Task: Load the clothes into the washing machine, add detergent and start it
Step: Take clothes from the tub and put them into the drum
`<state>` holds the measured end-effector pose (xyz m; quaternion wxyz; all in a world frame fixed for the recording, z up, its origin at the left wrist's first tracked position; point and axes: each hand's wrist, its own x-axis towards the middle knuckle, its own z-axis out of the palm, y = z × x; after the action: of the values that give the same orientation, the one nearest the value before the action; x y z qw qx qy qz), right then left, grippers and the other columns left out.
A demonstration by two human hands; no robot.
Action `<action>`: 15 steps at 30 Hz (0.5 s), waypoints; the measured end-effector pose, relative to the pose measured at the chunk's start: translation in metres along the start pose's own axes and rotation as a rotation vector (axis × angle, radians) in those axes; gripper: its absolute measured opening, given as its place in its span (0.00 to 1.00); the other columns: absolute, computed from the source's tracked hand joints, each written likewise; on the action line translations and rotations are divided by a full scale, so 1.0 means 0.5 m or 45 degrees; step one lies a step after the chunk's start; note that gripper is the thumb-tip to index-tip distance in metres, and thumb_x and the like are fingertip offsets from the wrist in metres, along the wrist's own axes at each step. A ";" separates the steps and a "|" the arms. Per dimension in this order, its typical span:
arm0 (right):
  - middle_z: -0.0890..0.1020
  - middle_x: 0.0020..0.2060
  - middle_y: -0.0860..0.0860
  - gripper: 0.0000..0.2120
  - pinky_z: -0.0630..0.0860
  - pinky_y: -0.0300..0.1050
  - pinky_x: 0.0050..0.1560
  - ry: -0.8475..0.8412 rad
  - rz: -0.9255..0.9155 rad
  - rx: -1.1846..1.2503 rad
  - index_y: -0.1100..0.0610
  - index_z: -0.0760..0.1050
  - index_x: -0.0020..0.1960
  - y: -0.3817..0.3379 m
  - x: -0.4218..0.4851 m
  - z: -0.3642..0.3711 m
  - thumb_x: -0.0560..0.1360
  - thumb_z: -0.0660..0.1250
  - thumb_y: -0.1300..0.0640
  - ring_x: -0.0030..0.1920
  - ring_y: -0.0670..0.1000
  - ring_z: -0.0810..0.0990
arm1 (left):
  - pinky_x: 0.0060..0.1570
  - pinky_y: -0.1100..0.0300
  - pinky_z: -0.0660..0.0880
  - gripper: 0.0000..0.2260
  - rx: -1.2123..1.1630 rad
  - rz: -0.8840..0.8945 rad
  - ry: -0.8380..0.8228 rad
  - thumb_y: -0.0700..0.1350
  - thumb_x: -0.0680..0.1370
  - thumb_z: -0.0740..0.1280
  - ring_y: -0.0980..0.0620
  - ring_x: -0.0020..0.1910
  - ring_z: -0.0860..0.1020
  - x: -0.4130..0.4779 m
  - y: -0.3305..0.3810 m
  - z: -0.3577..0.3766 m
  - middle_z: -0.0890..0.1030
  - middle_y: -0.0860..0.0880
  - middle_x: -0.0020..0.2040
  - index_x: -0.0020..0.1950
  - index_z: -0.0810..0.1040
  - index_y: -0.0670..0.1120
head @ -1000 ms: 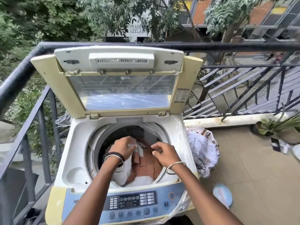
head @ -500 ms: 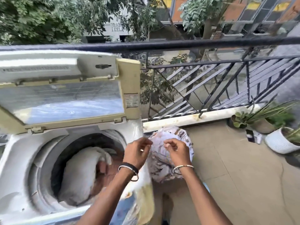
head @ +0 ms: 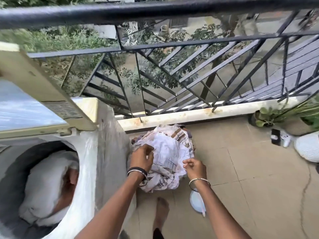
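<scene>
I look down at a pile of clothes (head: 165, 156) on the floor (head: 241, 178), just beside the right wall of the washing machine (head: 103, 152). The pile is a rumpled white and striped heap. It runs long from about 12 o'clock, near the railing (head: 172, 66), down to 6 o'clock, near my bare foot (head: 161, 213).

My left hand (head: 142, 158) is on the pile's 9 o'clock side. My right hand (head: 196, 169) is at its 4 o'clock edge. Both are about as near, so I think both will lift together.

The left hand's fingers are curled and lie against the cloth, but I cannot tell if they have pinched it yet. The right hand's fingertips are bunched at the edge of the white cloth, and it looks like they are pinching it, though I am not sure.

The tub (head: 43, 187) is at 9 o'clock from the pile, with white and brown clothes already in it. The lid (head: 34, 94) stands up, so the way in is free. I think the next move is to lift the pile up and over that wall.
</scene>
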<state>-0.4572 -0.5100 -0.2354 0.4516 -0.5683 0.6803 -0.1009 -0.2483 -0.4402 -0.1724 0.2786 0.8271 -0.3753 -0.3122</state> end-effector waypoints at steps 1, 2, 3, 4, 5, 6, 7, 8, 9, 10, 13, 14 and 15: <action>0.86 0.37 0.51 0.10 0.80 0.46 0.48 -0.021 0.017 -0.023 0.52 0.82 0.38 0.007 0.027 0.010 0.69 0.67 0.66 0.41 0.52 0.85 | 0.49 0.58 0.77 0.07 0.036 -0.024 0.002 0.39 0.74 0.67 0.48 0.46 0.82 0.018 -0.008 0.016 0.84 0.48 0.47 0.50 0.80 0.47; 0.86 0.38 0.51 0.09 0.80 0.46 0.48 -0.044 0.029 -0.045 0.53 0.82 0.39 0.015 0.053 0.024 0.69 0.67 0.66 0.42 0.52 0.85 | 0.50 0.57 0.78 0.07 0.074 -0.043 -0.003 0.40 0.74 0.67 0.48 0.47 0.82 0.036 -0.019 0.032 0.84 0.48 0.48 0.51 0.80 0.47; 0.86 0.39 0.52 0.09 0.79 0.44 0.48 -0.068 0.040 -0.070 0.54 0.82 0.40 0.020 0.074 0.037 0.70 0.66 0.66 0.44 0.53 0.85 | 0.51 0.55 0.78 0.07 0.108 -0.053 -0.015 0.42 0.74 0.67 0.48 0.47 0.82 0.052 -0.032 0.045 0.84 0.48 0.48 0.51 0.79 0.48; 0.86 0.41 0.52 0.09 0.78 0.43 0.48 -0.092 0.046 -0.103 0.55 0.82 0.42 0.027 0.101 0.054 0.70 0.66 0.66 0.46 0.54 0.84 | 0.52 0.53 0.78 0.07 0.138 -0.070 -0.028 0.43 0.74 0.67 0.47 0.48 0.82 0.071 -0.045 0.061 0.84 0.48 0.48 0.51 0.79 0.48; 0.86 0.43 0.53 0.09 0.77 0.43 0.48 -0.111 0.048 -0.151 0.56 0.82 0.45 0.032 0.128 0.071 0.71 0.65 0.65 0.47 0.55 0.84 | 0.53 0.53 0.78 0.08 0.155 -0.090 -0.043 0.43 0.74 0.67 0.46 0.49 0.81 0.090 -0.059 0.077 0.83 0.47 0.50 0.52 0.79 0.47; 0.86 0.46 0.54 0.10 0.77 0.44 0.49 -0.143 0.050 -0.203 0.57 0.82 0.48 0.039 0.156 0.090 0.71 0.65 0.64 0.49 0.56 0.83 | 0.54 0.53 0.77 0.08 0.161 -0.116 -0.058 0.42 0.75 0.67 0.45 0.51 0.81 0.108 -0.071 0.091 0.83 0.46 0.51 0.54 0.78 0.46; 0.85 0.48 0.55 0.10 0.78 0.45 0.50 -0.196 0.046 -0.248 0.57 0.80 0.51 0.045 0.185 0.110 0.70 0.66 0.63 0.51 0.57 0.83 | 0.55 0.53 0.76 0.09 0.166 -0.140 -0.064 0.42 0.75 0.67 0.45 0.52 0.80 0.125 -0.085 0.105 0.82 0.46 0.52 0.54 0.78 0.45; 0.84 0.51 0.56 0.13 0.78 0.46 0.52 -0.262 0.033 -0.288 0.58 0.79 0.54 0.050 0.210 0.127 0.69 0.69 0.62 0.52 0.58 0.82 | 0.56 0.52 0.76 0.10 0.175 -0.156 -0.066 0.42 0.74 0.68 0.44 0.53 0.80 0.140 -0.097 0.113 0.82 0.45 0.53 0.55 0.78 0.45; 0.83 0.54 0.57 0.18 0.77 0.47 0.54 -0.330 0.022 -0.342 0.59 0.77 0.58 0.057 0.238 0.148 0.68 0.71 0.60 0.55 0.58 0.81 | 0.56 0.52 0.76 0.10 0.192 -0.168 -0.065 0.42 0.74 0.68 0.44 0.54 0.80 0.157 -0.115 0.125 0.82 0.45 0.54 0.55 0.77 0.45; 0.80 0.58 0.58 0.24 0.75 0.48 0.58 -0.380 0.013 -0.403 0.59 0.74 0.62 0.062 0.265 0.168 0.68 0.73 0.57 0.58 0.59 0.79 | 0.56 0.51 0.76 0.11 0.206 -0.182 -0.069 0.43 0.73 0.69 0.44 0.54 0.80 0.172 -0.132 0.136 0.82 0.45 0.55 0.55 0.77 0.45; 0.72 0.68 0.59 0.37 0.69 0.50 0.67 -0.486 -0.057 -0.540 0.57 0.64 0.73 0.063 0.321 0.222 0.68 0.74 0.51 0.67 0.60 0.71 | 0.57 0.50 0.75 0.13 0.225 -0.223 -0.074 0.42 0.72 0.69 0.43 0.55 0.79 0.205 -0.171 0.163 0.81 0.44 0.56 0.56 0.77 0.45; 0.69 0.70 0.58 0.41 0.68 0.51 0.68 -0.509 -0.114 -0.591 0.55 0.59 0.75 0.062 0.334 0.241 0.68 0.74 0.49 0.68 0.60 0.69 | 0.57 0.51 0.75 0.13 0.237 -0.236 -0.078 0.42 0.72 0.69 0.43 0.56 0.79 0.214 -0.182 0.172 0.81 0.44 0.56 0.56 0.77 0.45; 0.67 0.71 0.58 0.44 0.68 0.53 0.68 -0.519 -0.191 -0.641 0.53 0.54 0.77 0.059 0.345 0.259 0.68 0.74 0.48 0.69 0.61 0.68 | 0.58 0.52 0.74 0.13 0.252 -0.246 -0.082 0.43 0.72 0.69 0.43 0.56 0.78 0.222 -0.192 0.182 0.80 0.45 0.57 0.57 0.77 0.45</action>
<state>-0.3735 -0.6003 -0.4149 0.4151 -0.7190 0.5359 0.1534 -0.2131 -0.4949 -0.3325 0.1520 0.8723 -0.3318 -0.3254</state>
